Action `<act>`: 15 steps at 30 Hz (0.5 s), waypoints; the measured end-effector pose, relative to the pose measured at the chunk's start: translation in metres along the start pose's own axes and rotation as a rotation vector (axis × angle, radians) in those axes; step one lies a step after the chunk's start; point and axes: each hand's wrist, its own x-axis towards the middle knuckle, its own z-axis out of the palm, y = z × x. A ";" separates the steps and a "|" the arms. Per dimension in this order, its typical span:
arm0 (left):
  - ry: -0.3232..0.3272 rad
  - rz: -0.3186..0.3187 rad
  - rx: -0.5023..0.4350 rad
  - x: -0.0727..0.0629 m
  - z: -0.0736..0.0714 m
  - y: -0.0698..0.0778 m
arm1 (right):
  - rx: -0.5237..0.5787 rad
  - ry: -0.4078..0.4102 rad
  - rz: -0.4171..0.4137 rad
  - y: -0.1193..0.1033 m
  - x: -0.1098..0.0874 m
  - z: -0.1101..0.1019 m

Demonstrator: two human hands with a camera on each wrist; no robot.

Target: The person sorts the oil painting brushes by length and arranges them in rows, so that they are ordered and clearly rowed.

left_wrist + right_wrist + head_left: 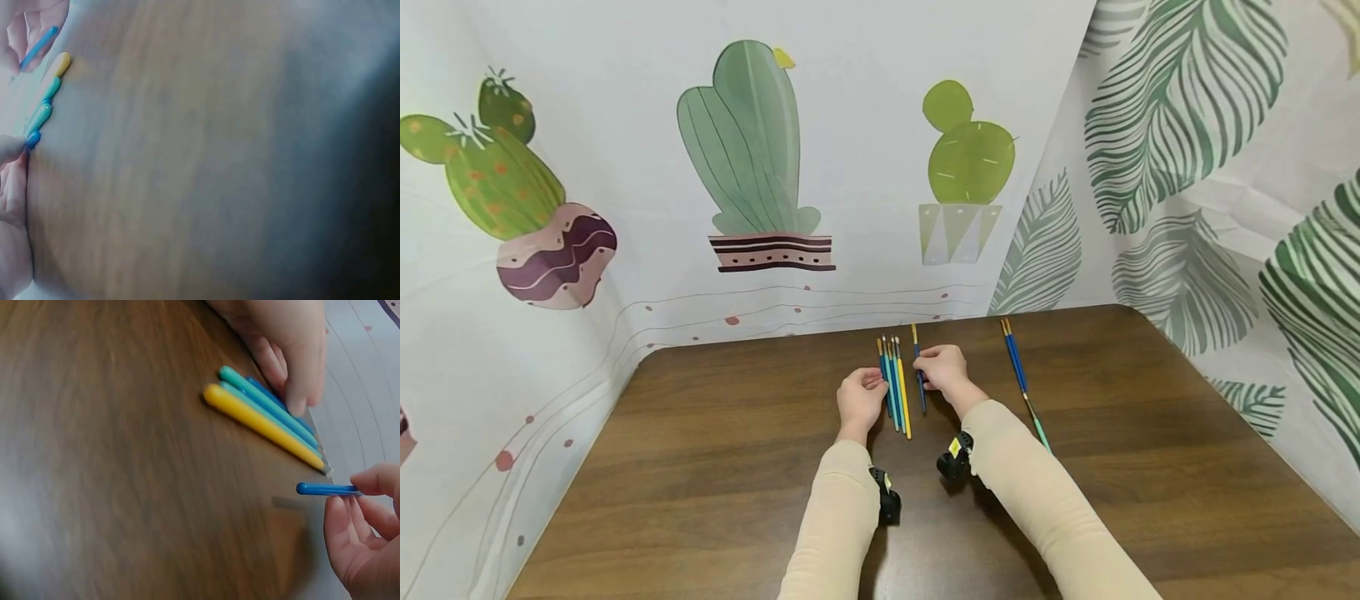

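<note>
Several paintbrushes lie side by side in a row, bristles toward the wall; a yellow paintbrush (904,400) is on the right end and a dark blue paintbrush (278,400) on the left end. My left hand (861,400) is at the left side of the row, thumb and fingers at that dark blue paintbrush. Just right of the row, my right hand (945,371) pinches another blue paintbrush (322,489) between thumb and fingers. Its rounded handle end points toward me, above its shadow. Teal handles (250,384) show between the yellow and dark blue ones.
Farther right on the brown wooden table (715,467) lie two blue paintbrushes (1015,358), with a green-handled paintbrush (1037,423) below them, partly behind the right sleeve. A printed cloth (865,167) hangs behind the table's back edge.
</note>
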 end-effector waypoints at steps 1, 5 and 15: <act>0.001 -0.003 -0.001 0.000 0.000 0.000 | -0.001 -0.001 -0.006 0.000 0.000 -0.002; 0.002 -0.015 -0.004 0.000 -0.001 0.000 | -0.001 -0.011 -0.020 0.002 0.002 -0.012; -0.001 -0.017 -0.022 -0.001 0.000 0.000 | -0.030 0.003 -0.037 0.008 0.008 -0.039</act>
